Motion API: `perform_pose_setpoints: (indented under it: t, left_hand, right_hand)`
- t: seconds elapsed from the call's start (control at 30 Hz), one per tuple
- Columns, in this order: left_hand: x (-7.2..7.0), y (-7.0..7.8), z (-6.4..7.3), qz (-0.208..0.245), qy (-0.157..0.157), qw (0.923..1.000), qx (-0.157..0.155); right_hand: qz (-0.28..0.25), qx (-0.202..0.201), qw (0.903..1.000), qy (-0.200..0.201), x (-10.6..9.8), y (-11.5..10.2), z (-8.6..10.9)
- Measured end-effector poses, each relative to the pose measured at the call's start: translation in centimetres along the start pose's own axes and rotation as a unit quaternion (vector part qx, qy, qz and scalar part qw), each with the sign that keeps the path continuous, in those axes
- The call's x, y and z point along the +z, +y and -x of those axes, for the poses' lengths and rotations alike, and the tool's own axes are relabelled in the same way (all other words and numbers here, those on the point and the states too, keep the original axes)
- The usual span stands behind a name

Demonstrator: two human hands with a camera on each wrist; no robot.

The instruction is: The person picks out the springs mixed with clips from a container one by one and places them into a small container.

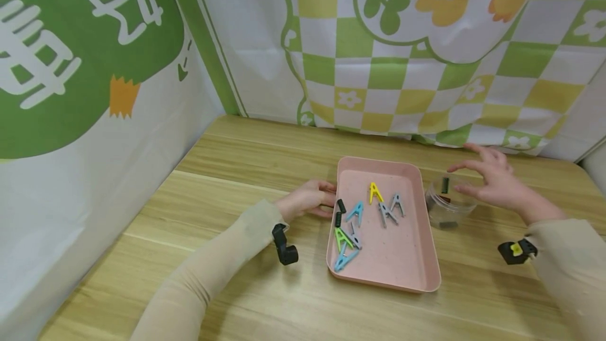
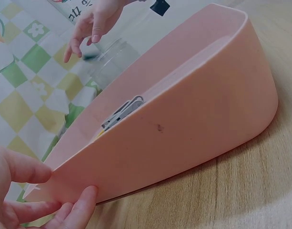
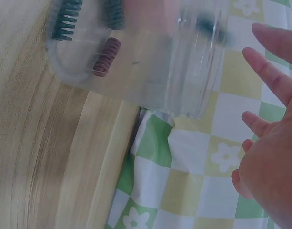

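Observation:
My right hand (image 1: 497,183) hovers over the mouth of a clear jar (image 1: 461,209), its fingers spread and holding nothing. A dark green spring (image 1: 445,185), blurred in the right wrist view, is at the jar's mouth, apart from the fingertips. Inside the jar lie a reddish-brown spring (image 3: 107,57) and dark green springs (image 3: 67,19). My left hand (image 1: 307,199) rests its fingertips against the outer left wall of a pink tray (image 1: 402,257). Along that wall inside are two dark springs (image 1: 338,219) and a green clothespin (image 1: 342,238).
More clothespins lie in the tray: a yellow one (image 1: 374,192), blue ones (image 1: 356,213) and grey ones (image 1: 387,213). Tray and jar stand side by side on a wooden table (image 1: 227,167). A checked curtain (image 1: 379,88) hangs at the back edge.

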State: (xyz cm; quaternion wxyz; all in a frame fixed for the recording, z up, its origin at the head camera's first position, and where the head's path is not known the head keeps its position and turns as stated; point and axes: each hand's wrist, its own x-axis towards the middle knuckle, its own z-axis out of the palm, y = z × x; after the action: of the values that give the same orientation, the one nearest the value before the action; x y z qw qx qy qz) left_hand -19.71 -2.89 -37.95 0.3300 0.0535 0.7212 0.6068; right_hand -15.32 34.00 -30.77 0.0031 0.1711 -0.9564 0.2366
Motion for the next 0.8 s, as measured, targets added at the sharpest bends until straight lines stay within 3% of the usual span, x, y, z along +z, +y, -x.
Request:
perform_pose_setpoints:
  t: [0.8]
  left_hand:
    - [0.1,0.0,0.1,0.011,0.001,0.9999,0.002]
  right_hand:
    - [0.002,-0.006,1.0,-0.008,-0.1,-1.3,-0.6]
